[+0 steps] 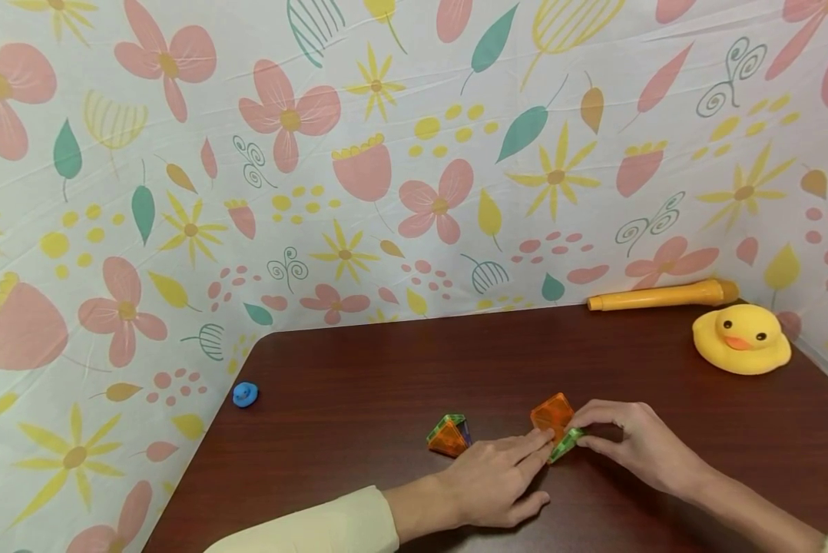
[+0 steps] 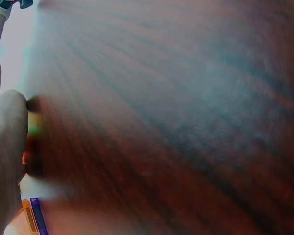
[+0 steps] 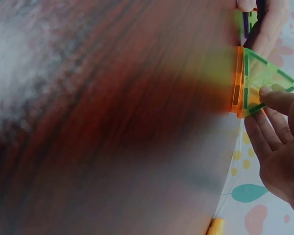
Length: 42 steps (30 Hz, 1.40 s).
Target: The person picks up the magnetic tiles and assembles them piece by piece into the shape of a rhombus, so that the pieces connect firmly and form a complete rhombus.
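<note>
My right hand (image 1: 638,445) pinches a translucent green triangular magnetic tile (image 3: 272,73) between thumb and fingers. The tile stands tilted up along the edge of an orange magnetic tile (image 1: 552,413) lying on the table. My left hand (image 1: 497,476) reaches across with fingers extended, its fingertips at the near side of the orange tile and the green tile's lower end. Just beyond the left wrist sits a small built shape of orange, green and purple magnetic tiles (image 1: 450,436), partly hidden by that hand.
On the dark wooden table (image 1: 359,369), a small blue duck (image 1: 245,395) sits at the left edge. A yellow rubber duck (image 1: 742,339) and a yellow toy microphone (image 1: 663,295) are at the back right. Flower-patterned cloth (image 1: 386,192) stands behind the table.
</note>
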Each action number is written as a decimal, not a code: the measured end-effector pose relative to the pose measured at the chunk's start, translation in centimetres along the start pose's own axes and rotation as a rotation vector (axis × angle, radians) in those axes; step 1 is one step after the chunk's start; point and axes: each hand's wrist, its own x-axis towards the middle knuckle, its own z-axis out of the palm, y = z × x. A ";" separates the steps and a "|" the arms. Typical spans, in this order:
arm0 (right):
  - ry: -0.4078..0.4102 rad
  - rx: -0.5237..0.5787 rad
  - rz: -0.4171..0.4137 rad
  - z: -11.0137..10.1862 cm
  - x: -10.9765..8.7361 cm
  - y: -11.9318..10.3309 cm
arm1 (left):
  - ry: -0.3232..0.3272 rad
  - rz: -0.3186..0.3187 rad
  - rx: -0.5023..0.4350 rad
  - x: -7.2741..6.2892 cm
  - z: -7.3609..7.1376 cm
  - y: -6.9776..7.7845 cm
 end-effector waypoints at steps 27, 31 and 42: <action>0.053 -0.029 -0.004 0.8 -0.1 0.0 | 0.016 0.006 0.003 -0.1 0.3 -0.1; 0.060 -0.031 0.000 0.8 -0.1 -0.1 | 0.012 0.005 0.001 -0.1 0.3 -0.1; 0.061 -0.023 0.013 0.8 -0.1 -0.1 | 0.023 0.006 0.004 -0.1 0.2 -0.1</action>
